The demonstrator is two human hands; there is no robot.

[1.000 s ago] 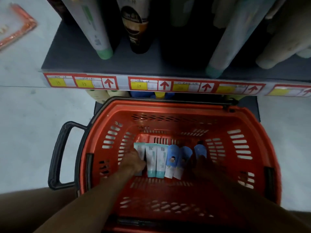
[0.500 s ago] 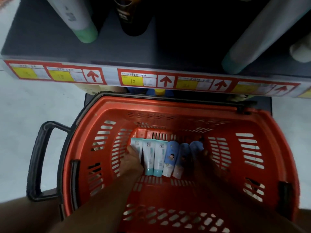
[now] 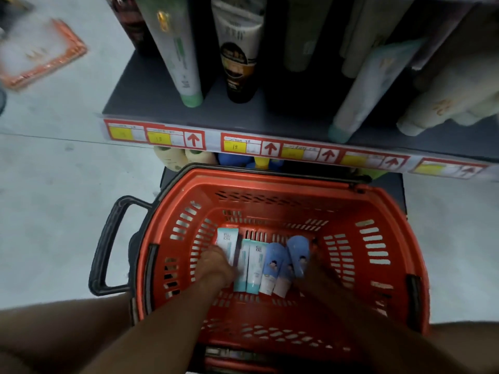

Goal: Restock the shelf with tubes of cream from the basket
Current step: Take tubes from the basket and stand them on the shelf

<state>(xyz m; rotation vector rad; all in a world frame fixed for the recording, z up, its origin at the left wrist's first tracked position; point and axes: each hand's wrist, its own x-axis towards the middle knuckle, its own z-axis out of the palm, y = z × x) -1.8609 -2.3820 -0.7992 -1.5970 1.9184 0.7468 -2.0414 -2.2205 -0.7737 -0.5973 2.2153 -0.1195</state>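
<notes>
A red basket (image 3: pixel 378 211) stands on the floor below the dark grey shelf (image 3: pixel 151 93). Several cream tubes lie side by side on its bottom: white-and-teal tubes (image 3: pixel 255 265) on the left, blue tubes (image 3: pixel 274 265) on the right. My left hand (image 3: pixel 216 265) is closed on the lower end of the leftmost white-and-teal tube (image 3: pixel 226 242), which sits higher than its neighbours. My right hand (image 3: pixel 317 268), dark and in shadow, grips the rightmost blue tube (image 3: pixel 298 251), also raised from the row.
Tall tubes stand on the shelf: a white green-capped tube (image 3: pixel 178 49), a black-and-white tube (image 3: pixel 239 58), a teal-capped tube (image 3: pixel 364 90). A red and yellow price strip (image 3: pixel 270 148) runs along the shelf edge. The basket's black handle (image 3: pixel 106 247) sticks out left. An orange-framed item (image 3: pixel 40 55) lies on the floor.
The leftmost white-and-teal tube and the rightmost blue tube have shifted away from the row toward the basket's far wall, each in a hand. The camera has tilted up, showing more shelf.
</notes>
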